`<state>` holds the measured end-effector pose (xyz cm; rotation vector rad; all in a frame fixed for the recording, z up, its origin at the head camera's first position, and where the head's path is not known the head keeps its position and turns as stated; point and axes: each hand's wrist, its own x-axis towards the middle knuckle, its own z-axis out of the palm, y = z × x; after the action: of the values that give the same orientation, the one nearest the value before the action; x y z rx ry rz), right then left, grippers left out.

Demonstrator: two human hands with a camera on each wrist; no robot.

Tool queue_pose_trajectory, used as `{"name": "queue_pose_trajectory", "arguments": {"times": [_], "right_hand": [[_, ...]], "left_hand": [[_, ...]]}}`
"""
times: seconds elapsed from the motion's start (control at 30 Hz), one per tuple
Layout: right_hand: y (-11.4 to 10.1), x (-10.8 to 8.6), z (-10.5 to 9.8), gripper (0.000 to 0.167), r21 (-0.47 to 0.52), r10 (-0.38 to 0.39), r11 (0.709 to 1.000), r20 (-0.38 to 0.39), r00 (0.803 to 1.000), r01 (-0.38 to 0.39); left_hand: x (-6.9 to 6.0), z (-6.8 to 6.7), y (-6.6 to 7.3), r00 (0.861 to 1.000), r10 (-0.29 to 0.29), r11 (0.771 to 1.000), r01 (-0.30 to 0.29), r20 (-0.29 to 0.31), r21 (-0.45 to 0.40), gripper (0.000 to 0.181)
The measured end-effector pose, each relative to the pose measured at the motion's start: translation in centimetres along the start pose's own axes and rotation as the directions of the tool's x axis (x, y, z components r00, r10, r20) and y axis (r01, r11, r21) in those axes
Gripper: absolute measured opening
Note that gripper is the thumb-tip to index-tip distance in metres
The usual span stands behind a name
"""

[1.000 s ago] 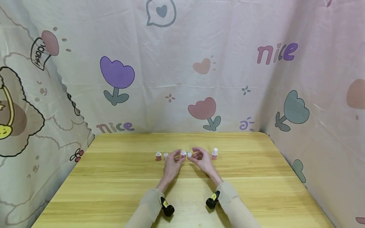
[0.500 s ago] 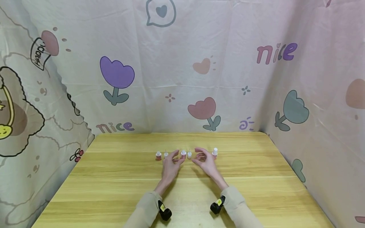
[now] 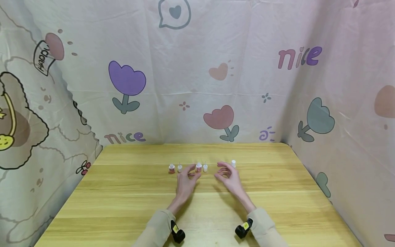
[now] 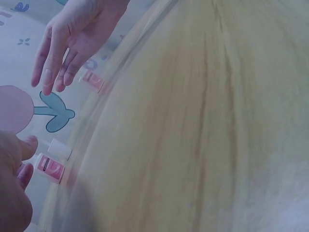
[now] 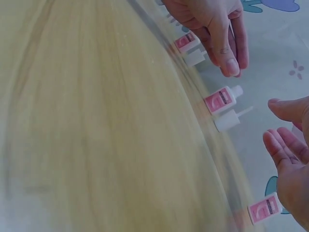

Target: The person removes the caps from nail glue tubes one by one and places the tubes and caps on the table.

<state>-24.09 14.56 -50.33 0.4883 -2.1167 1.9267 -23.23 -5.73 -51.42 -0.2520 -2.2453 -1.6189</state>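
Note:
A small bottle with a pink label (image 3: 199,168) stands upright near the middle of the table, its narrow neck uncapped. Right beside it a white cap (image 3: 205,168) stands with its thin applicator stem pointing up. My left hand (image 3: 186,183) hovers by this bottle, fingers relaxed and holding nothing; the right wrist view shows a gap between them. My right hand (image 3: 231,180) is further right with loosely bent fingers and nothing in its grasp. Partly hidden behind it is a capped bottle (image 3: 233,163), whose pink label (image 5: 264,209) shows in the right wrist view.
At the left end of the row stand another uncapped bottle (image 3: 171,168) and its upturned white cap (image 3: 180,168), next to my left hand. The wooden table (image 3: 123,192) ends at a patterned cloth (image 3: 172,120) behind.
My right hand has left the upturned cap beside the middle bottle and moved right, toward the capped bottle, now partly covering it. The left hand has shifted only slightly.

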Motion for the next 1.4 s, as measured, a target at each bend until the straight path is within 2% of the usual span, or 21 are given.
{"name": "queue_pose_trajectory", "arguments": {"times": [0.23,0.47,0.63,0.8,0.97,1.2,1.4], "right_hand": [[0.0,-0.5,-1.5,0.048,-0.027,-0.034,0.999,-0.039,0.999,0.033],[-0.1,-0.9,-3.4,0.047,-0.049,0.005,0.999,-0.091,0.996,-0.009],[0.1,-1.1,-4.8,0.047,-0.055,0.014,0.998,-0.119,0.993,-0.021],[0.2,-1.3,-6.2,0.045,-0.052,0.009,0.999,-0.141,0.99,-0.017],[0.3,-1.6,-7.3,0.044,-0.034,-0.024,0.999,-0.146,0.989,0.019],[0.3,-2.1,-8.5,0.043,-0.07,0.022,0.997,-0.167,0.986,-0.034],[0.1,-2.3,-8.8,0.04,-0.08,0.006,0.997,-0.168,0.986,-0.02]], "left_hand": [[-0.3,0.7,0.7,1.0,0.02,0.999,-0.019,0.02,-0.047,0.044],[-0.3,2.0,0.7,0.997,0.059,0.997,-0.057,0.044,-0.049,0.042],[-0.1,3.1,0.8,0.994,0.062,0.996,-0.056,0.094,-0.063,0.042],[0.3,4.3,1.0,0.991,0.043,0.997,-0.034,0.126,-0.072,0.043],[0.8,5.8,1.3,0.987,0.017,0.999,-0.01,0.159,-0.048,0.043],[1.1,8.0,1.9,0.984,0.039,0.999,-0.032,0.173,-0.041,0.041],[1.6,9.3,2.0,0.981,-0.034,0.998,0.043,0.191,-0.047,0.042]]}}
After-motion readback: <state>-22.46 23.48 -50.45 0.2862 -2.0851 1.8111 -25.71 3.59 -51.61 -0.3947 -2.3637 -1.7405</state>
